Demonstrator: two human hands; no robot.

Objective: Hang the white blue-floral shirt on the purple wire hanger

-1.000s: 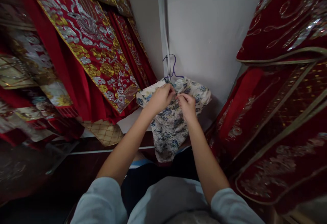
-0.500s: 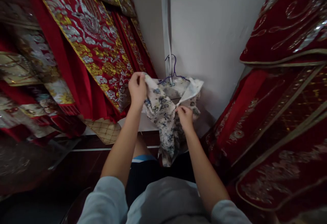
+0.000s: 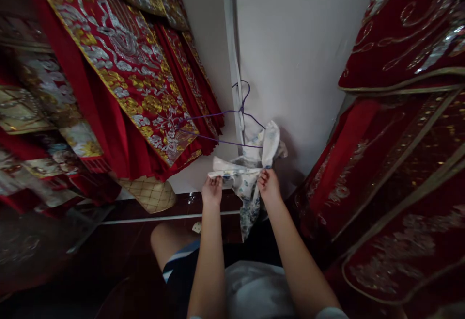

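Note:
A pale floral-print garment [image 3: 241, 181] hangs partly off a thin purple hanger [image 3: 228, 141]. The hanger's left arm is bare and its right end runs into the cloth. My left hand [image 3: 212, 190] is closed on the garment's edge at the left. With my right hand [image 3: 268, 184] I pinch the cloth near its middle, below an upturned white flap. The lower part of the garment droops between my forearms. By its hook, the hanger hangs on a pale strap [image 3: 237, 62] against the wall.
Red robes with gold and silver embroidery [image 3: 127, 62] hang at the left. More dark red embroidered cloth [image 3: 392, 173] hangs at the right. A white wall [image 3: 290, 47] rises behind. A pale bar [image 3: 163, 219] runs low across the dark floor.
The garment's left side has come off the hanger, baring that arm. My left hand has moved down and slightly right with the cloth; my right hand has moved slightly down and right.

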